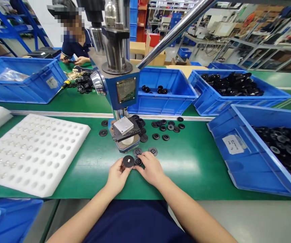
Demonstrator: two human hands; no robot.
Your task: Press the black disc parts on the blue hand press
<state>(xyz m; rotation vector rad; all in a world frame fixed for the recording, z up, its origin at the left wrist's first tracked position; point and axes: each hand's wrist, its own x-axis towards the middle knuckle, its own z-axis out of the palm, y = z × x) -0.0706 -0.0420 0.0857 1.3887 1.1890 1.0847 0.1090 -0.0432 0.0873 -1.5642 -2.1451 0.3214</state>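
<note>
Between the thumb and fingers of my left hand (117, 175) is a black disc (128, 161) with a small pale piece at its centre. My right hand (150, 167) pinches a smaller black round part (138, 162) just right of that disc. Two toothed black discs lie on the green bench near my fingertips, one of them a grey-black disc (153, 151). Beyond my hands stands a blue arbor press (125, 84), with a metal block (123, 126) on a black plate over its base. Several more black discs (166, 137) are scattered beside the press.
A white foam tray (67, 148) with rows of holes lies at left. Blue bins stand behind, and a blue bin (218, 141) of black parts is at right. The press's long lever (176, 32) slants up to the right. Another person (77, 47) works across the bench.
</note>
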